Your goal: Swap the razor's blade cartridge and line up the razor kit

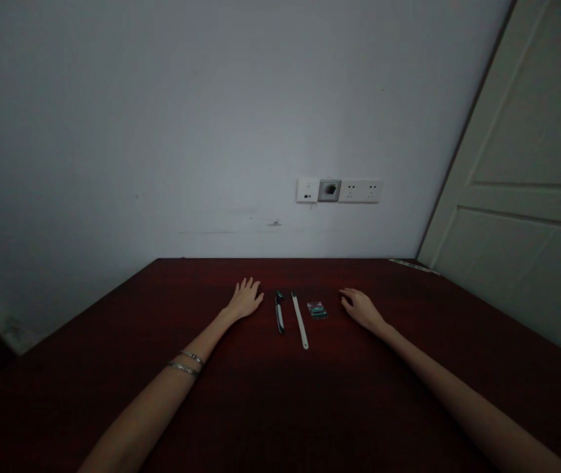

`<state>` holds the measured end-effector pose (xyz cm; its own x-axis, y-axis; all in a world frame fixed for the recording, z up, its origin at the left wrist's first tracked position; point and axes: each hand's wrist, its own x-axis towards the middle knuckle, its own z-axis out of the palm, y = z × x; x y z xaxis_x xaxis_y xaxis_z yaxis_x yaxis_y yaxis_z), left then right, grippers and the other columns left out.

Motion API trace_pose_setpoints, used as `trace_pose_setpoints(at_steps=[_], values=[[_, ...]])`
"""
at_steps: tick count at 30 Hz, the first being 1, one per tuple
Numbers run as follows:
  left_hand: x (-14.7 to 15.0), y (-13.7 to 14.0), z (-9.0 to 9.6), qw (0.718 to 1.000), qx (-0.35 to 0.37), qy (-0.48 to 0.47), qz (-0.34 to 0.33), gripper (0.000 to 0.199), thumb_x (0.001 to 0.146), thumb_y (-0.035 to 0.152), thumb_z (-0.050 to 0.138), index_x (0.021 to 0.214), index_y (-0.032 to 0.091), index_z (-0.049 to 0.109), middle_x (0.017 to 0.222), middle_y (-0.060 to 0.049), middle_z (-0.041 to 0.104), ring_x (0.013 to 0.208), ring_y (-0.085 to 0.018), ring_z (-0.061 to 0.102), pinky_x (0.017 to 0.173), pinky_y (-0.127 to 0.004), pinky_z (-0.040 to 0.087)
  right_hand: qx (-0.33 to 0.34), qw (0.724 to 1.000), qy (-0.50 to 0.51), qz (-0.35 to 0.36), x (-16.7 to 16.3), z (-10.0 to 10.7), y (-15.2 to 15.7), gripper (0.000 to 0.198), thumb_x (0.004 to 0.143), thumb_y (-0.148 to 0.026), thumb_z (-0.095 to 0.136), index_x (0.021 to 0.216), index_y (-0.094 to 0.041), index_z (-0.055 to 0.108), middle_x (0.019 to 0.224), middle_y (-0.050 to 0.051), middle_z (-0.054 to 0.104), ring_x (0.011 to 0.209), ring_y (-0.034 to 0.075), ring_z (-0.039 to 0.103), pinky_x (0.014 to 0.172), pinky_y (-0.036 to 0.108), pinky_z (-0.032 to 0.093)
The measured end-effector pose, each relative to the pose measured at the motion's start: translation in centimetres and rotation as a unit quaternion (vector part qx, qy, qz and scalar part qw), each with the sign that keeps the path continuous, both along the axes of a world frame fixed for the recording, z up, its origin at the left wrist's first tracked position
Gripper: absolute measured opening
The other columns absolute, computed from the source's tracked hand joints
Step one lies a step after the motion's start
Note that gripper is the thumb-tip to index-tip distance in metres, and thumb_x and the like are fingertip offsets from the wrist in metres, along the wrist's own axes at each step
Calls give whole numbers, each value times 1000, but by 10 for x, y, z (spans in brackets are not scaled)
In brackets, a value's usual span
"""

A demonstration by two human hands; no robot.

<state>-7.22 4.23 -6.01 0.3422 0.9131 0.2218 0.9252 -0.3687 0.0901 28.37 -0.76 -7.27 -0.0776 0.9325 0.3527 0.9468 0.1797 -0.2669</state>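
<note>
Left forearm (145, 407) reaches in from the lower left, two silvery bracelets (184, 369) on it near the wrist. Right forearm (450, 384) comes in from the lower right. Both lie over a dark red-brown tabletop (280, 407).

Between the hands, three small items in a loose row, apart from one another. Middle: slim white handle (300, 323), rounded near end with a small hole, dark narrow tip at the far end, lying slightly aslant. Left of it: razor (280, 316), dark and pale grip, head with some green, pointing away. Right of it: small clear pack (317, 311), greenish contents, exact contents too small to tell.

Left hand (245, 301): palm down on the tabletop, fingers spread, released; razor is the nearest item, just beside, not touched. Right hand (362, 310): palm down, fingers loosely bent, thumb apart from them, relaxed and released; clear pack is nearest, just beside its fingertips, also untouched.

Farther: thin pale strip (413, 266) at the far right table edge. Behind, scuffed pale wall (211, 131) with a row of socket plates (359, 191); panelled door (527, 197) at right.
</note>
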Motion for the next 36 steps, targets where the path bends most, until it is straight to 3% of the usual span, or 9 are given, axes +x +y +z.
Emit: trace_pose_setpoints(at_steps=[18, 28, 33, 36], values=[[-1, -4, 4, 1000, -25, -16, 1, 48, 89, 41, 30, 128, 16, 43, 140, -13, 35, 131, -29, 25, 105, -46, 22, -6, 999, -41, -6, -6, 6, -10, 42, 86, -25, 37, 118, -6, 57, 125, 18, 53, 118, 25, 47, 100, 36, 34], [0, -5, 3, 1000, 9, -18, 2, 44, 87, 38, 36, 123, 15, 48, 135, -12, 42, 129, -27, 31, 104, -41, 26, -3, 999, -42, -3, -7, 7, -12, 41, 86, -23, 37, 118, -6, 57, 125, 18, 52, 118, 24, 47, 100, 35, 33], [6, -16, 22, 994, 50, -91, 38, 35, 89, 36, 32, 99, 16, 58, 105, -9, 63, 103, -21, 54, 84, -31, 42, -5, 999, -51, -7, -6, 7, -11, 42, 86, -24, 37, 119, -6, 57, 125, 17, 52, 117, 25, 47, 99, 36, 34], [16, -29, 40, 989, 58, -109, 78, 31, 86, 39, 39, 85, 17, 60, 92, -8, 65, 90, -21, 58, 73, -29, 44, -3, 999, -44, -5, -6, 6, -11, 42, 86, -25, 38, 118, -7, 58, 125, 17, 53, 117, 25, 47, 99, 36, 34]])
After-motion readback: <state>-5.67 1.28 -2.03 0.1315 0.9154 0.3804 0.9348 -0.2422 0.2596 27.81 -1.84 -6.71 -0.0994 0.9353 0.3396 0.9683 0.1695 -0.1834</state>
